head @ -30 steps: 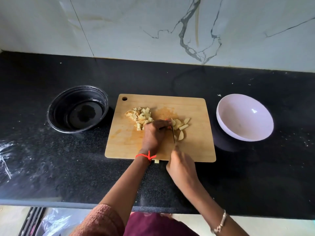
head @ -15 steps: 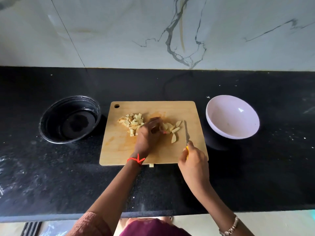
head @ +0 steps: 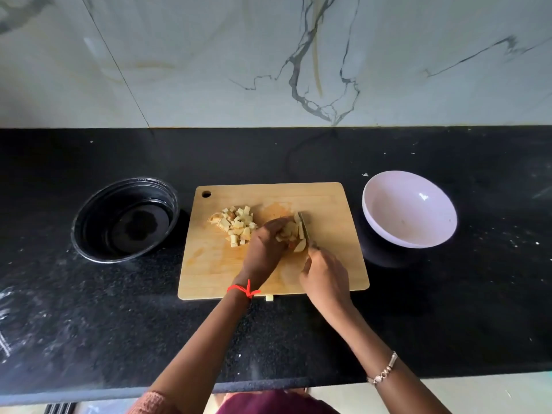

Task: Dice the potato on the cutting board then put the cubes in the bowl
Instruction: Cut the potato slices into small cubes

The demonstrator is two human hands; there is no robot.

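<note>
A wooden cutting board [head: 334,264] lies in the middle of the black counter. A heap of potato cubes [head: 237,224] sits on its left half. To the right of the heap, my left hand [head: 265,249] curls its fingers round a bunch of potato strips [head: 294,231] and holds them together. My right hand [head: 325,276] grips a knife [head: 305,227] whose blade stands against the right side of the strips. A white bowl [head: 409,209] stands empty to the right of the board.
A black round container [head: 125,218] stands left of the board. One stray potato cube [head: 269,298] lies on the counter at the board's near edge. A marble wall rises behind the counter. The counter's front edge runs just below my forearms.
My left hand has gathered the scattered strips into a bunch. My right hand brought the knife back from the right onto the strips.
</note>
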